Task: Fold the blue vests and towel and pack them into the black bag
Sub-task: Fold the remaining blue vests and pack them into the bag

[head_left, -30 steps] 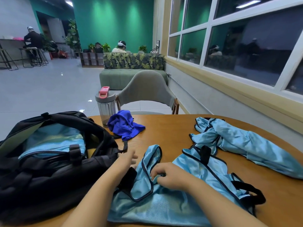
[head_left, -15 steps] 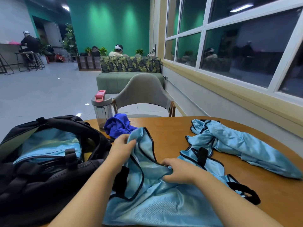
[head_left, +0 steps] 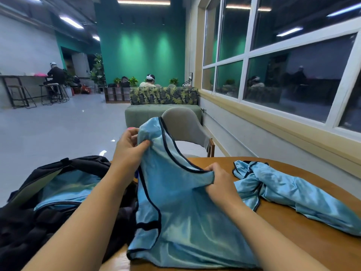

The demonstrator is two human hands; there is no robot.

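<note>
Now left hand [head_left: 130,148], right hand [head_left: 219,179] grip vest [head_left: 183,208] (black-trimmed).

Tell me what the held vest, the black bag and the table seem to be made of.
Held vest: thin, glossy light blue synthetic knit, probably polyester, judging by its sheen and soft drape; dark binding edges it. Black bag: matte woven fabric, likely nylon, with a quilted-looking panel. Table: wood or wood veneer with a smooth, lightly glossy finish; grain and reflections show.

Vest [head_left: 181,202]: lifted off the table since earlier, left hand [head_left: 129,151] raising its strap high, right hand [head_left: 218,180] gripping the neckline.
</note>
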